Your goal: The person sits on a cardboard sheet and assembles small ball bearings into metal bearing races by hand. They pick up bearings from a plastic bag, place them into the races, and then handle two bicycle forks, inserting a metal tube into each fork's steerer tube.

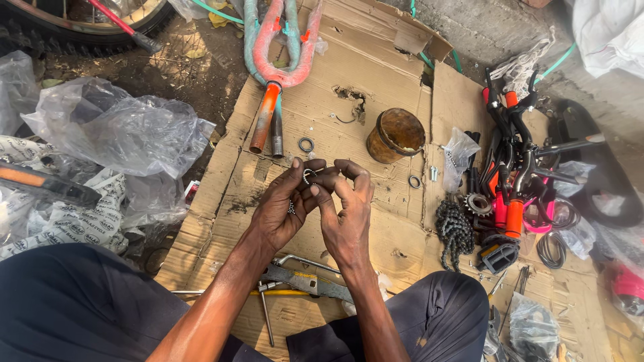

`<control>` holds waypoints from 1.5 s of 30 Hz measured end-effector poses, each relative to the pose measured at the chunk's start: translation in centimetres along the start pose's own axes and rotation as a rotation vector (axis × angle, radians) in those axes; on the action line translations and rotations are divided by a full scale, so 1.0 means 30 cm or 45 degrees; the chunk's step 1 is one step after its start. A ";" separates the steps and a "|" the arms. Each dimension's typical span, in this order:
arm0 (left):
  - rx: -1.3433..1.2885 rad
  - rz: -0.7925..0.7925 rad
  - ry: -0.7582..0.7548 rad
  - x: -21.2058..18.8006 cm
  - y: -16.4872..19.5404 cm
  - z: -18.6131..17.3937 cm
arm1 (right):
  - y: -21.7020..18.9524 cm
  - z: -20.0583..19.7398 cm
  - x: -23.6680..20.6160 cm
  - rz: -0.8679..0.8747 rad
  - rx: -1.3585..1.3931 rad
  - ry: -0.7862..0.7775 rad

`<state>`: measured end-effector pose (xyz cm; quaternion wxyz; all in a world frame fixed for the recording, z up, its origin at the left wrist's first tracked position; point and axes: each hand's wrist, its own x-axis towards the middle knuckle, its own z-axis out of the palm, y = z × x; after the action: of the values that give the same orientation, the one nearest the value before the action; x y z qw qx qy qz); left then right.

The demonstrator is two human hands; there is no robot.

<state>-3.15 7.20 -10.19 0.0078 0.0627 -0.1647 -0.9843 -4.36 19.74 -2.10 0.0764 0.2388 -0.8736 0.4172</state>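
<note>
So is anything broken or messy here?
Yes. The cardboard has a ragged torn hole above the rusty tin. The bike fork shows worn, patchy paint. Both hands, left and right, hold a small bearing ring.

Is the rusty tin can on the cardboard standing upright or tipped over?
Tilted. The rusty can leans on the cardboard, its open mouth angled up toward the camera, showing a brown inside. Whether anything is inside, cannot tell.

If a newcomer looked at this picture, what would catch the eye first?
At the centre, the left hand and right hand pinch a small metal ring over the cardboard. A rusty tin stands just beyond them. A pink fork lies at the top, a black chain at the right.
</note>
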 end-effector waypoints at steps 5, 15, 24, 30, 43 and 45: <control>0.036 -0.029 0.069 0.005 -0.003 -0.007 | -0.002 0.002 -0.001 0.038 0.026 -0.050; -0.008 -0.062 -0.006 0.004 0.004 0.006 | 0.021 -0.028 0.009 0.009 -0.038 -0.119; 0.023 -0.066 0.051 0.009 -0.011 -0.017 | 0.048 -0.026 0.003 -0.039 -0.090 -0.187; 0.087 -0.087 0.139 0.009 -0.006 -0.025 | 0.034 -0.014 -0.013 -0.376 -0.238 -0.110; 0.205 -0.105 -0.050 -0.006 0.019 0.041 | 0.071 -0.013 0.003 -0.421 -0.185 -0.028; 0.164 -0.072 -0.029 -0.004 0.019 0.034 | 0.054 0.004 -0.020 -0.401 -0.307 -0.048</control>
<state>-3.17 7.00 -9.04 -0.0259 0.0566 -0.2260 -0.9721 -4.60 20.74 -3.49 0.1525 0.3695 -0.8703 0.2878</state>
